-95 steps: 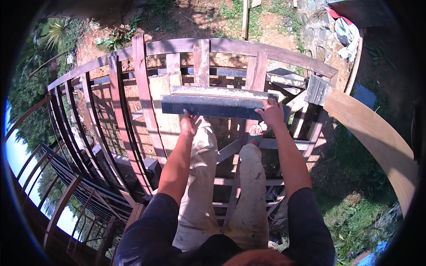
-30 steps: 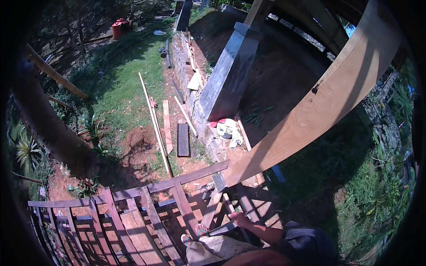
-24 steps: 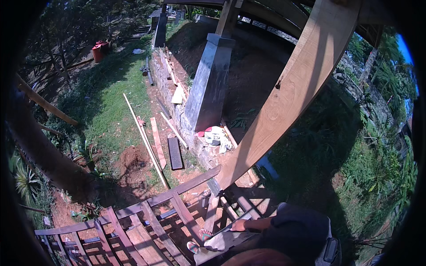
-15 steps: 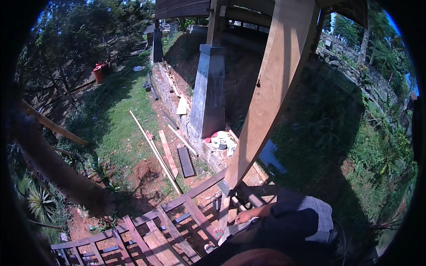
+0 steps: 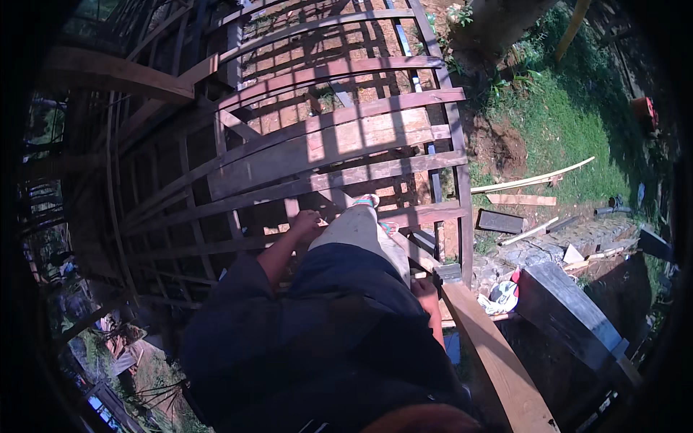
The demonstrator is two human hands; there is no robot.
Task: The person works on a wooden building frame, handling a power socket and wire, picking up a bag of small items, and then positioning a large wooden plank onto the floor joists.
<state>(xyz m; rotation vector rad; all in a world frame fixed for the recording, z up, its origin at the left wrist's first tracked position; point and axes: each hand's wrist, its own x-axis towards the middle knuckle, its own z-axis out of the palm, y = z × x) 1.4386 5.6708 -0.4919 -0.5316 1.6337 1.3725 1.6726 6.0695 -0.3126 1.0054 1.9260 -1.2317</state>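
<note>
While the body is perched high on the curved timber lattice frame (image 5: 317, 155), the entry is recorded as follows.

Left hand (image 5: 307, 222): set down on a slat near the near edge of the frame, just beside the bent knee in pale trousers (image 5: 361, 227). Fingers appear curled down onto the wood; whether the slat is fully gripped or only pressed cannot be told.

Right hand (image 5: 427, 294): lowered beside the hip, at the frame's right edge, touching or very near the upper end of the light wooden beam (image 5: 498, 361) that slopes away to the lower right. Fingers are mostly hidden by the dark sleeve; how far they are spread cannot be told.

Handling note, as a judgement: bracing is best done with weight kept over the slats that cross a rib, both hands planted before any shift of the legs, and the foot in a coloured sandal (image 5: 368, 202) kept flat on a slat, not in a gap.

Count, as far as visible:
- hands, two;
- sandalled feet seen, one;
- sloping light beams, one;
- dark concrete pillars (image 5: 570, 317) on the ground below, one;
- long pale planks (image 5: 534, 179) lying on the grass, one, with one shorter reddish board (image 5: 521, 200) near it;
- red containers (image 5: 644, 112) at the far right, one.
</note>
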